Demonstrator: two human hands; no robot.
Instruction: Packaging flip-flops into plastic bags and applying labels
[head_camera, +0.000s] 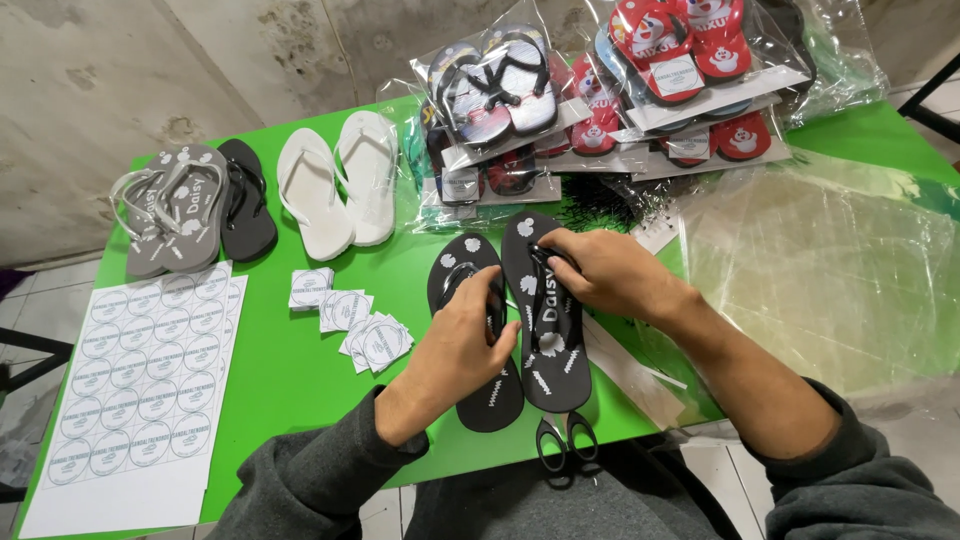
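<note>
Black flip-flop pair (530, 320), white-patterned, near the bench's (300, 380) front edge. Left hand (455, 355): grip closed on one strap. Right hand (610, 272): grip pinching the other strap. Scissors (565, 440) just beside, at the edge.

Sticker sheet (130, 400) cut off bottom-left

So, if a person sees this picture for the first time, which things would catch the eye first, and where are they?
The bright green table stands out first. At its middle, the left hand and right hand rest on a pair of black flip-flops with white prints. Next come the bagged colourful flip-flops piled at the far edge, a white pair to their left, and the sticker sheet at the near left corner.
</note>
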